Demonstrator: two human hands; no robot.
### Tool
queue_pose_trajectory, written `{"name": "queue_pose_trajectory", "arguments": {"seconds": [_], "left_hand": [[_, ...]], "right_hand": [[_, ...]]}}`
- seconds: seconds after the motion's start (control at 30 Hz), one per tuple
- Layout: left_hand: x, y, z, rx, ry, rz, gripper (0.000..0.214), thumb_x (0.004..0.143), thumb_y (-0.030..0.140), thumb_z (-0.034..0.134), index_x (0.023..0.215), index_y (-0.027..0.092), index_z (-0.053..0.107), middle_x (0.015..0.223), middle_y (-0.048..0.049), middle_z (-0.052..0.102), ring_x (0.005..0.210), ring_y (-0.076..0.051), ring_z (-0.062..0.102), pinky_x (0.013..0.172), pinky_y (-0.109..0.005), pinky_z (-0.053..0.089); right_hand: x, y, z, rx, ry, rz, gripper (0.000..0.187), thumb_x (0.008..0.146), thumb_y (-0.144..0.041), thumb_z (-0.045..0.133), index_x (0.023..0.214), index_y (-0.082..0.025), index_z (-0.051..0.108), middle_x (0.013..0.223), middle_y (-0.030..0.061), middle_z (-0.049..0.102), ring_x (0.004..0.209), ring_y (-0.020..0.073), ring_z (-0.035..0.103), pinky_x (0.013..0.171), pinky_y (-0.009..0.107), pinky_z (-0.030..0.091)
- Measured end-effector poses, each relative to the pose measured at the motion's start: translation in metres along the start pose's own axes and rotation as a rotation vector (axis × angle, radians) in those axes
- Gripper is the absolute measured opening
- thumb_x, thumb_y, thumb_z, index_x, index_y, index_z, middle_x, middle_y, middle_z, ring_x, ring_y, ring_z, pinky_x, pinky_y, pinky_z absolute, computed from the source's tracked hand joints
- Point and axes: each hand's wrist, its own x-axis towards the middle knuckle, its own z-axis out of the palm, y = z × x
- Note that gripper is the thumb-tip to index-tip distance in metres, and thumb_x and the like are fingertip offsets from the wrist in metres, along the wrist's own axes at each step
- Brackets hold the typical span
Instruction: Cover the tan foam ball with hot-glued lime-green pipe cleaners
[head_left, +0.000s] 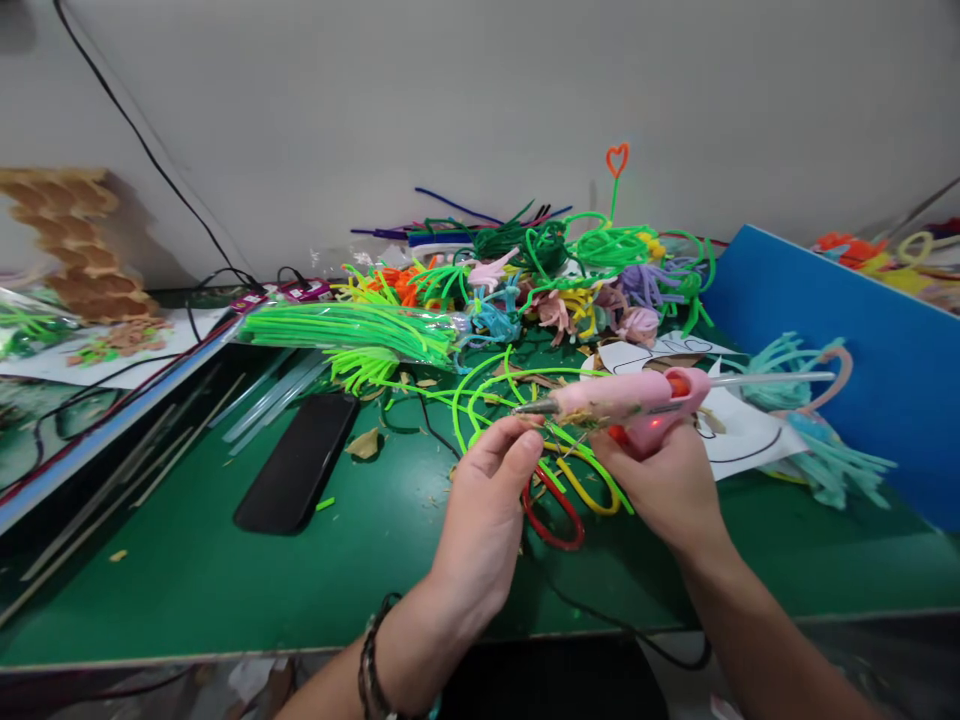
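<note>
My right hand (664,480) is wrapped round the grip of a pink hot glue gun (626,398), whose metal nozzle points left. My left hand (487,500) is closed in a pinch just under the nozzle tip, holding the end of a neon green pipe cleaner (480,385) that loops over the green table (225,590). A clear glue stick (772,378) juts from the gun's back. Red-handled scissors (551,515) and a yellow pipe cleaner (589,490) lie beneath both hands.
A black phone (296,465) lies left of my hands. A bag of green pipe cleaners (345,328) and a heap of coloured pipe-cleaner shapes (570,270) fill the back. A blue board (847,370) stands at right, with white paper (735,425) and teal pieces (825,450).
</note>
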Motion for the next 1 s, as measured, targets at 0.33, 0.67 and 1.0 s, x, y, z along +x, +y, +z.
{"name": "queue_pose_trajectory", "arguments": {"seconds": [0.33, 0.67, 1.0], "left_hand": [[-0.003, -0.001, 0.005, -0.1, 0.018, -0.035, 0.027, 0.052, 0.034, 0.081, 0.067, 0.016, 0.066, 0.062, 0.0052, 0.055, 0.064, -0.008, 0.05, 0.069, -0.02, 0.04], [0.0, -0.002, 0.002, -0.103, -0.009, -0.048, 0.025, 0.057, 0.031, 0.079, 0.062, 0.016, 0.06, 0.061, 0.005, 0.05, 0.06, -0.007, 0.043, 0.06, -0.017, 0.037], [0.0, -0.004, 0.002, -0.156, -0.038, -0.092, 0.025, 0.058, 0.03, 0.078, 0.068, 0.015, 0.06, 0.059, 0.0058, 0.047, 0.056, -0.006, 0.04, 0.058, -0.018, 0.036]], "right_hand": [[0.003, -0.007, -0.001, 0.017, -0.027, -0.004, 0.022, 0.055, -0.037, 0.061, 0.059, -0.019, 0.049, 0.046, -0.0031, 0.049, 0.043, 0.012, 0.047, 0.038, 0.024, 0.039], [0.001, -0.003, -0.002, -0.01, -0.028, -0.031, 0.022, 0.057, -0.036, 0.061, 0.058, -0.021, 0.046, 0.045, -0.0042, 0.049, 0.041, 0.0112, 0.047, 0.037, 0.023, 0.038], [0.001, 0.001, 0.0, -0.01, -0.021, -0.037, 0.026, 0.057, -0.038, 0.061, 0.054, -0.021, 0.042, 0.042, -0.0057, 0.041, 0.039, 0.0097, 0.041, 0.035, 0.023, 0.034]]}}
